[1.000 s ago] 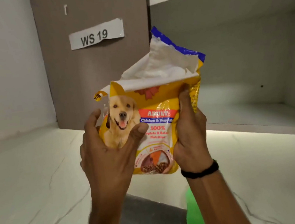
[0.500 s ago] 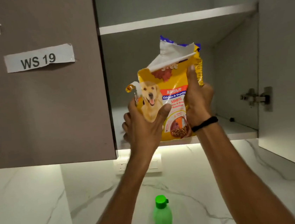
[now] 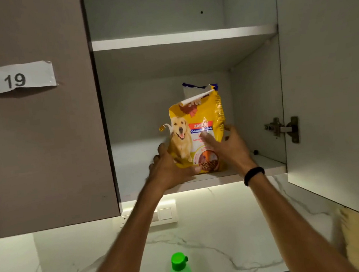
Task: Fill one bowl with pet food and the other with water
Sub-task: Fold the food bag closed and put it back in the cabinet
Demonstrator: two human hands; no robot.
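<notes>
Open grey wall cabinet [image 3: 260, 104]: the yellow plastic dog-food bag [image 3: 198, 133], top torn open, stands upright on its lower shelf [image 3: 262, 166]. Left hand [image 3: 169, 170] and right hand [image 3: 231, 145] flank it, fingers spread, barely touching. Release only once the bag stands steady.

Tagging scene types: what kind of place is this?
Likely a home kitchen: open wall cabinet with a dog food bag on its lower shelf, marble-look backsplash, wall switches.

I find the lower shelf [image 3: 132, 163] clear toward both its side edges; only the food bag [image 3: 198, 133] stands mid-shelf. The open door [image 3: 330, 96] bounds its right edge.
</notes>
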